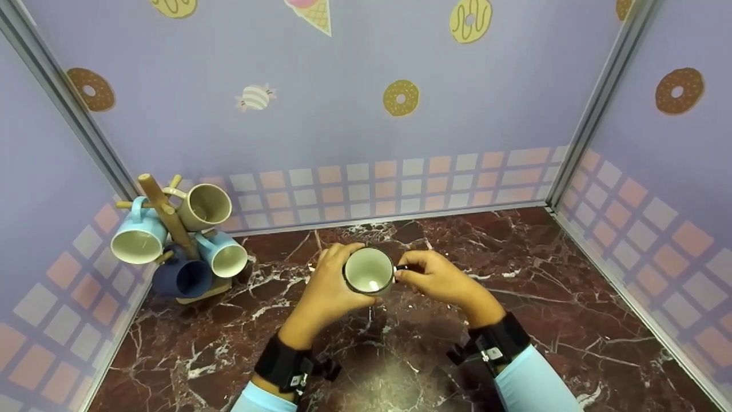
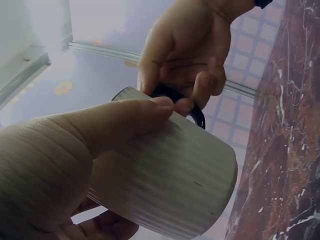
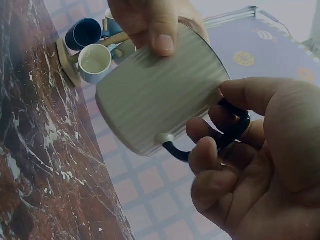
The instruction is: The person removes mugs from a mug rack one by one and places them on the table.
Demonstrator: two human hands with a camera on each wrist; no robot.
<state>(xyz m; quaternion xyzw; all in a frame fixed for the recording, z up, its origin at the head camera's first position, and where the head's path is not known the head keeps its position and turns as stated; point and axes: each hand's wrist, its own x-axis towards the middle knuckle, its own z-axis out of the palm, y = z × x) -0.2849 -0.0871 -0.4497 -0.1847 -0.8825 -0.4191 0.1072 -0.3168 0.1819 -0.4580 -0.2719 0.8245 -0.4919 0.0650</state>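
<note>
A whitish ribbed mug [image 1: 369, 270] with a dark rim and a black handle [image 3: 176, 152] is held above the counter, its mouth facing up toward the head camera. My left hand [image 1: 333, 281] grips the mug's body from the left, the thumb lying along its side in the left wrist view. On the other side, my right hand [image 1: 433, 274] pinches the handle, with thumb and fingers curled about it in the right wrist view. The ribbed wall [image 2: 187, 172] of the mug carries a small dark mark.
A wooden mug tree [image 1: 183, 232] stands at the back left, bearing a cream mug [image 1: 210, 205], light blue mugs [image 1: 226, 257] and a dark blue mug [image 1: 182, 278]. Purple patterned walls [image 1: 343, 114] enclose the dark red marble counter [image 1: 514, 274] at the back and sides.
</note>
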